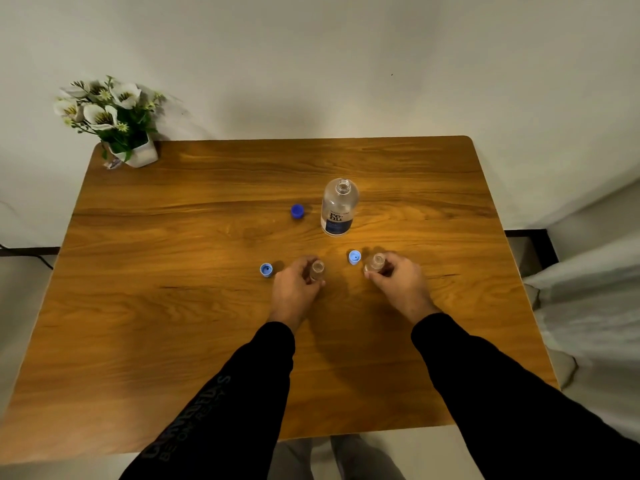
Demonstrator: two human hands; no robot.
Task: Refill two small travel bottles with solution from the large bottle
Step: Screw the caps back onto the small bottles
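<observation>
Both arms wear long black sleeves that end at the wrists, leaving the left hand [294, 289] and right hand [398, 282] bare. The left sleeve [221, 403] carries faint grey lettering running along the forearm, too dim to read fully. The right sleeve [502, 386] looks plain. Below the near edge of the wooden table [173, 306], grey trouser legs [346, 459] show.

Dim, warm indoor light from above. Brightest patch mid tabletop [207, 237]; near corners fall off darker. Soft shadows lie on the wall [311, 64] behind the flower pot [136, 155] and beneath both forearms. Wide-angle lens bows the tabletop edges. Overall image soft, slightly grainy.
</observation>
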